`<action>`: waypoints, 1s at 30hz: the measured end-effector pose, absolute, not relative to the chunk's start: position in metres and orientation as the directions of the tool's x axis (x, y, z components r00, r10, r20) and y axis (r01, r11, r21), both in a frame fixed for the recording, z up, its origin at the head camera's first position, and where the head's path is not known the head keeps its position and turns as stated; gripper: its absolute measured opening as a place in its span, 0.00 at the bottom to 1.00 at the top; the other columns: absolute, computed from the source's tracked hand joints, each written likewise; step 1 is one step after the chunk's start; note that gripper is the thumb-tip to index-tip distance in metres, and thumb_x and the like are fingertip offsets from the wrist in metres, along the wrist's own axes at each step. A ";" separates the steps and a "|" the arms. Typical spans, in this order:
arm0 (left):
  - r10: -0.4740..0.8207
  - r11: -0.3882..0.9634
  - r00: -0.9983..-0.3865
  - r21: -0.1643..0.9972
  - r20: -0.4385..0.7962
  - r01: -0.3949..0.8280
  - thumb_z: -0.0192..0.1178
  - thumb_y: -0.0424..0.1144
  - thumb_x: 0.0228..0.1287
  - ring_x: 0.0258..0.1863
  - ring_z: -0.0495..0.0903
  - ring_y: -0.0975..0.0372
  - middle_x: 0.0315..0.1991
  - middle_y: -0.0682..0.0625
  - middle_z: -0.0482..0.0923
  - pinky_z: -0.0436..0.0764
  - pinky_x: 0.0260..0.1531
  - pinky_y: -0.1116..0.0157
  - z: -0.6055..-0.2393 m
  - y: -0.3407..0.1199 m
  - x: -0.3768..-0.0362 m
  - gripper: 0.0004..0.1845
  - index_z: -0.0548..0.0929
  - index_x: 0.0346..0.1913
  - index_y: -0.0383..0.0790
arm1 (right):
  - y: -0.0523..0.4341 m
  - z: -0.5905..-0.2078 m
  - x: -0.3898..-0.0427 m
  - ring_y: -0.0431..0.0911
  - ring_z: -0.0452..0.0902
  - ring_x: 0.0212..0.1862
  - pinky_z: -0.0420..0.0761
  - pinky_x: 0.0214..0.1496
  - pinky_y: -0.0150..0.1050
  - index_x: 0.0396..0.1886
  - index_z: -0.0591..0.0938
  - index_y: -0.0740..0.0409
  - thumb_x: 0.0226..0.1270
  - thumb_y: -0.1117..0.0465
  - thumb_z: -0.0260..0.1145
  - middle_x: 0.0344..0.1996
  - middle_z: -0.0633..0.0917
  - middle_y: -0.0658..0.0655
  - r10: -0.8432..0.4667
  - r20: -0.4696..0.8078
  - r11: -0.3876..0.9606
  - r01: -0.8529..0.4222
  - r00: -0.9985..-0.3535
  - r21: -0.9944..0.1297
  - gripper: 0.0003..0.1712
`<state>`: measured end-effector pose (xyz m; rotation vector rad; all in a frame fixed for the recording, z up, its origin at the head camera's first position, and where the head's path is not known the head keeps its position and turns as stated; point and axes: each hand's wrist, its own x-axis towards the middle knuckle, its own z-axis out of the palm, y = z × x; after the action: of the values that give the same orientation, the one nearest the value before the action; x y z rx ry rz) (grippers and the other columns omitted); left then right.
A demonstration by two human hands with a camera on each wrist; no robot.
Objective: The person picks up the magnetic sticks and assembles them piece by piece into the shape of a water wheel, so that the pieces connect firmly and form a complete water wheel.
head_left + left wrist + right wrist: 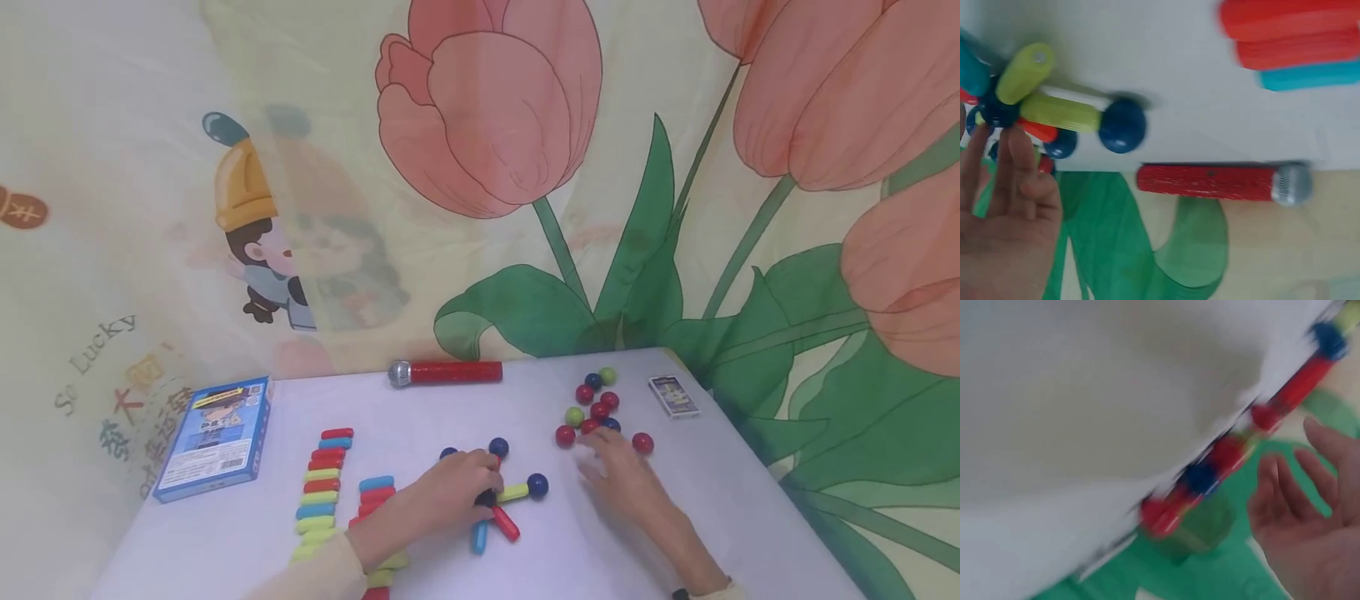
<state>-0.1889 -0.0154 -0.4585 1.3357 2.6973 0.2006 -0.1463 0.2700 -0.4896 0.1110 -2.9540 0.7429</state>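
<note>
My left hand (456, 490) holds a stick-and-ball shape at its dark blue middle ball (487, 498), fingertips against the ball in the left wrist view. Rods spread from it: a yellow-green rod (514, 492) ending in a blue ball (537, 485), a red rod (506, 524) and a light blue rod (479, 538). Another blue ball (498, 448) shows behind the fingers, which hide part of the shape. Over the near side of a cluster of loose balls, my right hand (628, 477) has its fingers loosely bent, nothing between them. A red ball (565, 436) lies beside its fingertips.
Two columns of coloured rods (321, 485) lie left of the shape, the nearer one partly behind my left forearm. A blue box (213, 440) lies at the left edge. Along the back rests a red microphone (446, 372); a small card pack (673, 396) lies at right.
</note>
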 end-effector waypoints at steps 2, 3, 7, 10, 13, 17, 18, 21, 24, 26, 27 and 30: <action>0.819 0.573 -0.568 0.140 -0.079 0.808 0.82 0.40 0.60 0.43 0.77 0.69 0.44 0.59 0.84 0.83 0.49 0.70 -0.457 -0.025 -0.191 0.17 0.94 0.53 0.56 | 0.289 -0.488 -0.151 0.60 0.81 0.60 0.85 0.60 0.58 0.62 0.85 0.64 0.64 0.64 0.81 0.57 0.83 0.65 -0.019 0.208 0.932 -0.093 -0.978 -0.351 0.27; 0.830 0.558 -0.552 0.116 -0.082 0.822 0.82 0.40 0.60 0.44 0.77 0.69 0.44 0.59 0.84 0.83 0.49 0.70 -0.457 -0.027 -0.192 0.18 0.94 0.53 0.57 | 0.298 -0.487 -0.154 0.62 0.81 0.58 0.85 0.59 0.59 0.60 0.85 0.67 0.63 0.65 0.82 0.54 0.83 0.66 -0.023 0.254 0.949 -0.101 -0.967 -0.299 0.27; 0.874 0.485 -0.484 0.017 -0.035 0.874 0.80 0.38 0.64 0.45 0.78 0.68 0.45 0.59 0.84 0.83 0.52 0.70 -0.460 -0.025 -0.194 0.16 0.94 0.53 0.57 | 0.327 -0.489 -0.163 0.64 0.79 0.49 0.84 0.50 0.62 0.54 0.86 0.72 0.58 0.69 0.82 0.45 0.83 0.68 -0.020 0.296 0.980 -0.078 -0.955 -0.183 0.24; 0.881 0.472 -0.472 -0.030 -0.016 0.881 0.80 0.40 0.64 0.46 0.79 0.68 0.47 0.58 0.85 0.82 0.51 0.71 -0.460 -0.021 -0.193 0.15 0.94 0.52 0.56 | 0.340 -0.492 -0.163 0.61 0.80 0.44 0.85 0.47 0.60 0.51 0.86 0.73 0.60 0.72 0.80 0.38 0.83 0.65 -0.002 0.238 0.978 -0.052 -0.971 -0.203 0.20; 0.868 0.496 -0.496 -0.025 -0.013 0.868 0.81 0.40 0.63 0.46 0.80 0.68 0.48 0.58 0.86 0.81 0.49 0.73 -0.460 -0.019 -0.193 0.15 0.94 0.51 0.56 | 0.342 -0.493 -0.156 0.54 0.80 0.39 0.86 0.45 0.54 0.49 0.85 0.72 0.61 0.74 0.78 0.34 0.81 0.60 0.016 0.143 0.960 -0.025 -0.990 -0.278 0.17; 0.840 0.543 -0.543 0.038 -0.011 0.839 0.82 0.39 0.60 0.43 0.80 0.68 0.46 0.56 0.85 0.83 0.49 0.73 -0.463 -0.019 -0.190 0.16 0.95 0.51 0.54 | 0.322 -0.486 -0.143 0.46 0.80 0.37 0.86 0.44 0.46 0.46 0.86 0.66 0.60 0.71 0.80 0.31 0.82 0.52 0.000 -0.015 0.914 0.006 -1.000 -0.406 0.16; 0.831 0.555 -0.556 0.058 -0.008 0.830 0.82 0.39 0.60 0.41 0.79 0.68 0.45 0.55 0.85 0.83 0.48 0.72 -0.464 -0.018 -0.189 0.15 0.95 0.50 0.53 | 0.313 -0.485 -0.140 0.44 0.80 0.37 0.86 0.44 0.44 0.45 0.87 0.63 0.59 0.69 0.82 0.31 0.82 0.50 -0.018 -0.052 0.901 0.006 -0.998 -0.434 0.16; 0.806 0.589 -0.592 0.104 0.007 0.802 0.82 0.39 0.60 0.38 0.78 0.68 0.41 0.55 0.83 0.82 0.45 0.72 -0.466 -0.017 -0.185 0.15 0.95 0.50 0.50 | 0.285 -0.485 -0.133 0.40 0.80 0.37 0.85 0.43 0.37 0.45 0.89 0.55 0.57 0.66 0.84 0.31 0.84 0.44 -0.111 -0.117 0.862 -0.037 -0.987 -0.506 0.17; 0.785 0.612 -0.619 0.124 0.024 0.781 0.81 0.41 0.61 0.36 0.75 0.68 0.38 0.55 0.81 0.80 0.41 0.72 -0.468 -0.013 -0.181 0.14 0.94 0.50 0.49 | 0.261 -0.490 -0.131 0.39 0.80 0.38 0.85 0.42 0.33 0.47 0.90 0.54 0.57 0.65 0.85 0.33 0.85 0.42 -0.212 -0.111 0.820 -0.115 -0.971 -0.561 0.18; 0.769 0.629 -0.638 0.152 0.022 0.763 0.81 0.42 0.62 0.37 0.74 0.69 0.39 0.56 0.80 0.80 0.41 0.72 -0.469 -0.009 -0.178 0.15 0.94 0.52 0.50 | 0.250 -0.491 -0.131 0.40 0.81 0.39 0.85 0.42 0.33 0.49 0.90 0.55 0.58 0.65 0.85 0.35 0.86 0.42 -0.254 -0.094 0.790 -0.151 -0.963 -0.594 0.19; 0.764 0.632 -0.645 0.175 0.021 0.755 0.80 0.43 0.63 0.37 0.74 0.69 0.40 0.56 0.80 0.79 0.40 0.73 -0.470 -0.006 -0.177 0.16 0.94 0.53 0.50 | 0.246 -0.492 -0.131 0.40 0.81 0.39 0.85 0.42 0.33 0.49 0.90 0.56 0.58 0.65 0.85 0.35 0.87 0.42 -0.268 -0.081 0.777 -0.166 -0.960 -0.607 0.19; 0.764 0.624 -0.645 0.227 0.024 0.748 0.79 0.46 0.65 0.38 0.72 0.70 0.39 0.58 0.78 0.77 0.38 0.75 -0.474 0.006 -0.175 0.16 0.94 0.54 0.51 | 0.239 -0.494 -0.132 0.39 0.80 0.39 0.85 0.43 0.33 0.49 0.89 0.57 0.58 0.66 0.84 0.37 0.87 0.42 -0.296 -0.056 0.756 -0.198 -0.953 -0.624 0.19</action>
<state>-0.1749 0.0063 -0.4741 1.2882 2.7631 0.3340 -0.1316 0.2394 -0.4939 0.4371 -3.0851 1.0681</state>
